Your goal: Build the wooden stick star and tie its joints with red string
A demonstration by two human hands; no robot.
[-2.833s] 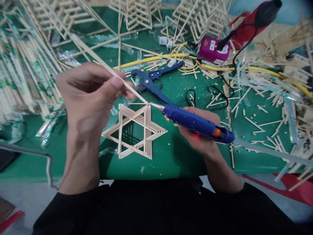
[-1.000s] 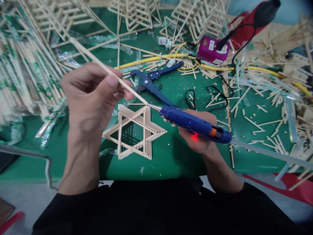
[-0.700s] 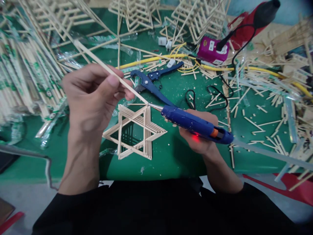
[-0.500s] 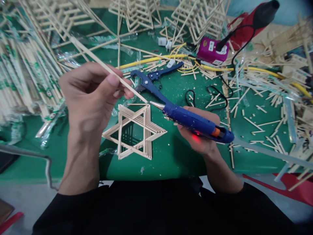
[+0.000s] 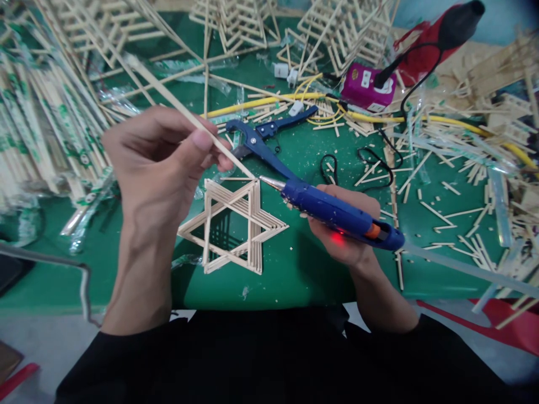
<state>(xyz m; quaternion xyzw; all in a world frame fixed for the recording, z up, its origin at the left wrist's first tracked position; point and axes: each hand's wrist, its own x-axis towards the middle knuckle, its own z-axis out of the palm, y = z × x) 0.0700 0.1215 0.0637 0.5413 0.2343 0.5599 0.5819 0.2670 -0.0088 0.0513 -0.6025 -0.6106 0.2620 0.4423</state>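
Between thumb and fingers, my left hand pinches a thin wooden stick that slants down to the right. Its lower end is at the top right point of a star of stacked sticks lying on the green table. My right hand is wrapped round a blue glue gun with a red light glowing at its grip. The gun's metal nozzle points left and is close beside the stick's lower end; whether they touch is hard to tell. A clear glue stick extends from the gun's back.
Blue cutters lie just behind the star, by a yellow cable. A purple power block stands at the back right. Wrapped stick bundles fill the left, cut pieces the right, and larger star frames the back.
The held stick's lower end has come down slightly onto the star's top right point. Both hands keep their grips and have barely moved.
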